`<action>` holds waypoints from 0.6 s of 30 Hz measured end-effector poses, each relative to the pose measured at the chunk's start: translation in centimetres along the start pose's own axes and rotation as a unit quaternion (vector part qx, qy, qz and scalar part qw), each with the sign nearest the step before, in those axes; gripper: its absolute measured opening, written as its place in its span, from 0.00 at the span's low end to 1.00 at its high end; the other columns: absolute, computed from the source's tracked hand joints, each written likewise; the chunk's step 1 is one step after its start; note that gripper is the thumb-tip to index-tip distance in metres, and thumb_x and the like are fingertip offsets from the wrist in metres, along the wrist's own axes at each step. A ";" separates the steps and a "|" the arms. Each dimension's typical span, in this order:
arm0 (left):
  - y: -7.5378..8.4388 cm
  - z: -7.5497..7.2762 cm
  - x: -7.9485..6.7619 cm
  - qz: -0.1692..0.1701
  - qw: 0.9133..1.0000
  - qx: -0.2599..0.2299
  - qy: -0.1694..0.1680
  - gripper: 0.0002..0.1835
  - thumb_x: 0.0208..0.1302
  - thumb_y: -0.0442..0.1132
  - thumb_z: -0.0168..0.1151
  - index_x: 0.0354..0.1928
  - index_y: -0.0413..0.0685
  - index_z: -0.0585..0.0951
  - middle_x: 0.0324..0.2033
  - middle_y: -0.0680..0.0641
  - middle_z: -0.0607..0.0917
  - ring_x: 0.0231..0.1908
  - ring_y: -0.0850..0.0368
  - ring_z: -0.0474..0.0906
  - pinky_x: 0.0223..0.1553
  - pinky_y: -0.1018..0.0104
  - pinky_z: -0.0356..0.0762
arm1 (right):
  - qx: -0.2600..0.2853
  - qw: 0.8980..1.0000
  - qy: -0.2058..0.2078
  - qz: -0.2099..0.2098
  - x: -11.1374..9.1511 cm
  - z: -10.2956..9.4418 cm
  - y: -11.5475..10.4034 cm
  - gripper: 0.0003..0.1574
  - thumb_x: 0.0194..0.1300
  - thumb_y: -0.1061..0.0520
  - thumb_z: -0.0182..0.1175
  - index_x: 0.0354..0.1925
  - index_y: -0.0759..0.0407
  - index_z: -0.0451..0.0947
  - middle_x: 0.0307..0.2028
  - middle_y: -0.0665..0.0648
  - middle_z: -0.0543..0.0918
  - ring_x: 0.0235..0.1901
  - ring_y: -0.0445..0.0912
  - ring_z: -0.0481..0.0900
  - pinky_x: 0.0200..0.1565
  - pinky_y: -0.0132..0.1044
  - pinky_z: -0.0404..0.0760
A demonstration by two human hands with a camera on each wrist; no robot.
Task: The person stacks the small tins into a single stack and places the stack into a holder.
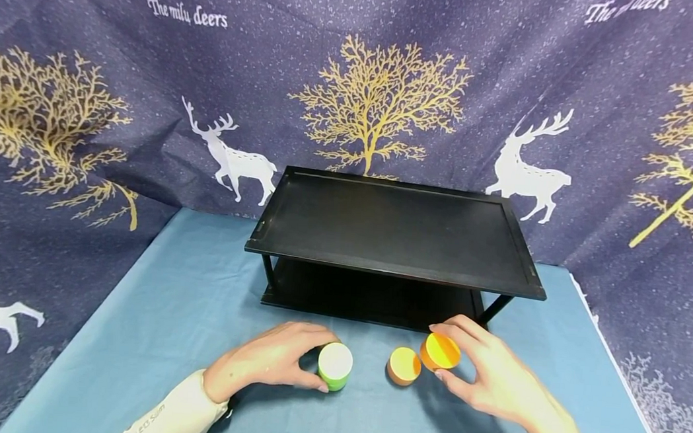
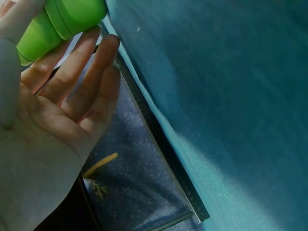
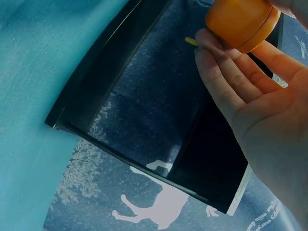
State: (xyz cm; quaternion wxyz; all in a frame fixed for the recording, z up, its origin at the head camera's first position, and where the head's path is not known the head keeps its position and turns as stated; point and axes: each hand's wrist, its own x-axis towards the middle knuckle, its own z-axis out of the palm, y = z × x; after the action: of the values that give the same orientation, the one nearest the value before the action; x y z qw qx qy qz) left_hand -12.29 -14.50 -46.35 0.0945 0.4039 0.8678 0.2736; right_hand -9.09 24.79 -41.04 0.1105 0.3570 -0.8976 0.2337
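My left hand point(image 1: 275, 358) pinches a small round green tub point(image 1: 335, 369) with a white top, thumb at the near side and fingers at the far side. In the left wrist view the green tub point(image 2: 72, 19) shows a seam or step round its body. To the right, my right hand point(image 1: 486, 364) holds a small orange tub point(image 1: 441, 352) with a yellow top between thumb and fingers. It looks tilted, and its shadow falls on the cloth. A second orange tub point(image 1: 403, 367), also yellow on top, stands just left of it on the cloth.
Behind the hands stands a black two-level shelf point(image 1: 393, 229) on short legs. A blue cloth point(image 1: 199, 287) covers the table. At the back hangs a dark blue curtain point(image 1: 342, 97) printed with deer and golden trees.
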 end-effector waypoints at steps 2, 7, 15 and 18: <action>0.0 0.0 0.0 0.000 1.000 0.001 0.000 0.32 0.56 0.63 0.80 0.62 0.67 0.82 0.52 0.68 0.83 0.50 0.70 0.80 0.56 0.63 0.81 | 0.002 1.000 -0.002 -0.001 0.1 0.0 -0.2 0.42 0.51 0.55 0.84 0.63 0.44 0.80 0.53 0.39 0.79 0.46 0.35 0.79 0.55 0.17 0.74; 0.0 0.0 0.0 -0.001 1.000 0.003 0.001 0.32 0.56 0.63 0.80 0.62 0.68 0.82 0.52 0.69 0.83 0.50 0.70 0.80 0.57 0.62 0.81 | 0.011 1.000 0.001 -0.008 0.3 0.1 -0.4 0.42 0.51 0.56 0.84 0.63 0.45 0.80 0.53 0.40 0.79 0.46 0.36 0.79 0.55 0.17 0.75; 0.0 0.0 0.0 0.000 1.000 0.004 0.003 0.32 0.56 0.63 0.80 0.62 0.68 0.82 0.52 0.69 0.83 0.50 0.69 0.80 0.56 0.63 0.81 | 0.013 1.000 0.008 -0.023 0.8 0.3 -0.7 0.42 0.51 0.55 0.83 0.64 0.46 0.79 0.54 0.41 0.80 0.47 0.37 0.80 0.57 0.18 0.74; 0.0 0.0 0.0 0.001 1.000 0.001 0.002 0.32 0.56 0.63 0.80 0.62 0.68 0.82 0.52 0.69 0.83 0.50 0.70 0.80 0.55 0.63 0.81 | 0.012 1.000 0.008 -0.025 1.0 0.4 -0.9 0.43 0.51 0.55 0.83 0.64 0.46 0.79 0.54 0.41 0.80 0.47 0.37 0.80 0.57 0.18 0.74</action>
State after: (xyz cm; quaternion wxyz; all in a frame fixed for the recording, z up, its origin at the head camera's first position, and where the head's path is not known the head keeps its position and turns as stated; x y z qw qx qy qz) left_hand -12.28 -14.52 -46.37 0.0920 0.4040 0.8678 0.2742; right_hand -9.20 23.49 -40.71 0.1188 0.3792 -0.8845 0.2446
